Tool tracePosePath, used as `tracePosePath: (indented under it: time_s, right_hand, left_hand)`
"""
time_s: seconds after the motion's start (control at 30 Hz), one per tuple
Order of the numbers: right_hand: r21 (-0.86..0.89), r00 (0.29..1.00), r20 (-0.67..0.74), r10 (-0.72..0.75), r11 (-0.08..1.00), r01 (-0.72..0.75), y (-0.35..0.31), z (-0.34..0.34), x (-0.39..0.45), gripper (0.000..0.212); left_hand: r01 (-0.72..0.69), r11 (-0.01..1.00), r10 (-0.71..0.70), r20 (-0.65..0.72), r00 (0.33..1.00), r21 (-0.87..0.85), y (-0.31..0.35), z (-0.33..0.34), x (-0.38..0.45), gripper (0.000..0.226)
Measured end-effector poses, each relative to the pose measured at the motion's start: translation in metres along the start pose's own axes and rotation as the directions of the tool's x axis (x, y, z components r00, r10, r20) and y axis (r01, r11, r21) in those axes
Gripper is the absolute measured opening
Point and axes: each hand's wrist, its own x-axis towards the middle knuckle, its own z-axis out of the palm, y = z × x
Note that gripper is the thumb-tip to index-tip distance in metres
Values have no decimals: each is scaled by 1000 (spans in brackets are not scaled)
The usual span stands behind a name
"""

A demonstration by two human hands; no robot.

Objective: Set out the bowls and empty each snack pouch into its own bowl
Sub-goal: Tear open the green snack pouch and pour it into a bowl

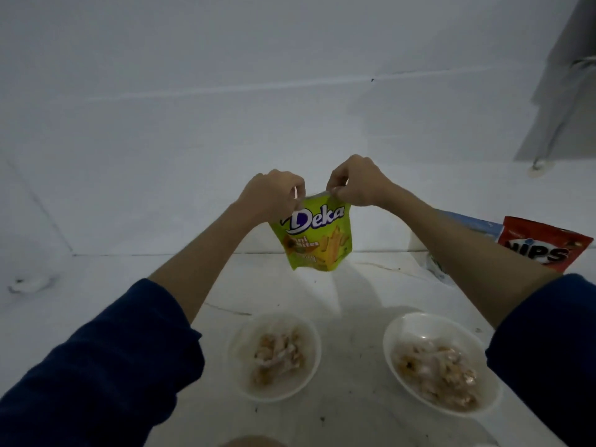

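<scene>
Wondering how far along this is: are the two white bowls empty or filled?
Filled. The left bowl and the right bowl each hold a pile of pale snack pieces.

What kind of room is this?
Probably a home, though little shows. A white marble-look table stands against a bare white wall, holding two bowls of snacks, while both hands hold a green pouch.
</scene>
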Motion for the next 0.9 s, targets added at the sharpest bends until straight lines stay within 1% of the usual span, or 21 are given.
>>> tracePosePath:
  time_s: [0.07, 0.17, 0.3, 0.43, 0.5, 0.57, 0.63, 0.67, 0.7, 0.77, 0.83, 0.87, 0.9]
  right_hand:
    - [18, 998, 16, -62, 998, 62, -37, 11, -2, 19]
    - [63, 991, 49, -128, 990, 125, -91, 35, -8, 19]
    - [143, 979, 97, -177, 976, 162, -158, 80, -23, 15]
    - [172, 957, 206, -206, 970, 172, -212, 136, -44, 13]
    - [191, 940, 252, -231, 964, 186, -231, 162, -56, 13]
    - [197, 932, 278, -234, 963, 183, -244, 184, -68, 13]
    - [201, 929, 297, -222, 965, 167, -252, 202, -80, 14]
    - [219, 934, 284, -216, 963, 156, -254, 209, -84, 15]
    - [250, 944, 255, -210, 957, 146, -256, 216, -87, 19]
    - [306, 966, 194, -174, 946, 109, -259, 227, -92, 31]
    - [396, 988, 144, -63, 918, 1, -261, 232, -95, 41]
    - [458, 993, 121, 15, 886, -69, -263, 233, -97, 40]
    - [519, 991, 106, 84, 845, -127, -266, 235, -98, 34]
  left_hand:
    - [60, 997, -58, 28, 998, -42, -21, -22, -29, 10]
    - [117, 993, -114, 72, 991, -28, -56, -51, -76, 7]
    - [113, 992, -107, 103, 989, -60, -107, -73, -147, 8]
    - [148, 984, -130, 175, 976, -100, -141, -76, -221, 12]
    - [205, 965, -169, 210, 963, -164, -153, -69, -251, 12]
    - [284, 925, -224, 244, 943, -251, -162, -57, -276, 11]
    - [337, 888, -260, 263, 929, -314, -168, -42, -295, 13]
    - [354, 867, -275, 256, 927, -350, -172, -37, -303, 16]
    - [371, 839, -289, 250, 924, -398, -176, -33, -309, 20]
    - [396, 774, -304, 259, 917, -494, -187, -33, -317, 26]
    - [428, 703, -325, 279, 904, -567, -199, -36, -320, 27]
    - [444, 663, -344, 282, 896, -602, -204, -36, -320, 28]
    - [456, 624, -363, 281, 888, -634, -209, -37, -320, 28]
